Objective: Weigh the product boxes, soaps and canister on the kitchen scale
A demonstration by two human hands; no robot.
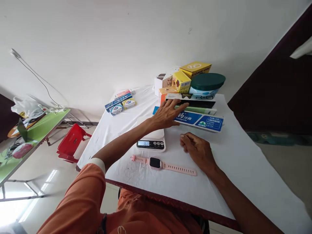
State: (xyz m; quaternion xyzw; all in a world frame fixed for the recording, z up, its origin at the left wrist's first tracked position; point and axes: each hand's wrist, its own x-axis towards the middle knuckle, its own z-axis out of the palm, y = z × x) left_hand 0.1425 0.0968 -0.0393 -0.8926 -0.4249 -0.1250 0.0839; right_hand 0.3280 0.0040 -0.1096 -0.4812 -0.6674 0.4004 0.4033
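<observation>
My left hand (168, 113) reaches over a white digital scale (151, 142) whose display reads 363. Its fingers are spread flat on a stack of long toothpaste boxes (200, 120), touching the blue one and the green one above it. My right hand (198, 150) rests on the white tablecloth (243, 169) with its fingers curled under, just right of the scale; nothing shows in it. A pink smartwatch (156, 162) lies flat in front of the scale, near the table's front edge.
Yellow and white cartons (181, 81) and a tub with a dark green lid (207, 83) stand at the back. Small toothpaste boxes (120, 103) lie at the back left. A red stool (71, 143) and a green table (36, 130) are on the left.
</observation>
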